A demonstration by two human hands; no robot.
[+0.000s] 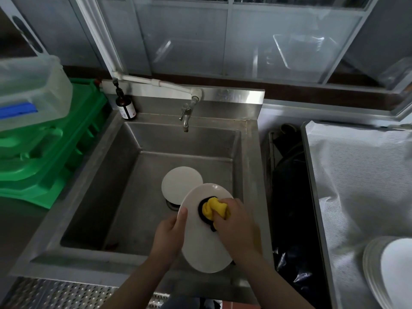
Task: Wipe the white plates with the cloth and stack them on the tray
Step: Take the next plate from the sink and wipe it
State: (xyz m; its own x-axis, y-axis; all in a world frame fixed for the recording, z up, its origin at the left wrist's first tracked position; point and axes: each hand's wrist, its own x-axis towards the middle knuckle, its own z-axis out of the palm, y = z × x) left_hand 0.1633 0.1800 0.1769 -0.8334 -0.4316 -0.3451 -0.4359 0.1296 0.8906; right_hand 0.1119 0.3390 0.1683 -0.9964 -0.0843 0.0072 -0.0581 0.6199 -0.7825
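Item: round white ceramic plate [201,237], held tilted over the steel sink's [93,179] near edge. Left hand [169,235] grips its left rim; right hand [236,224] clamps the yellow-and-black cloth [215,208] against its face. Stacked white plates [388,270] on the cloth-lined tray [312,175] lie rightward, nearer the right hand.

No legible text anywhere in view.

Only candidate: the dark brown glass pump bottle [125,107] standing on the back left corner of the stainless steel sink [250,139]. It carries a pale paper label with a small reddish mark at its lower edge; the print is too small and blurred to read. No brand, number or sign can be made out there.
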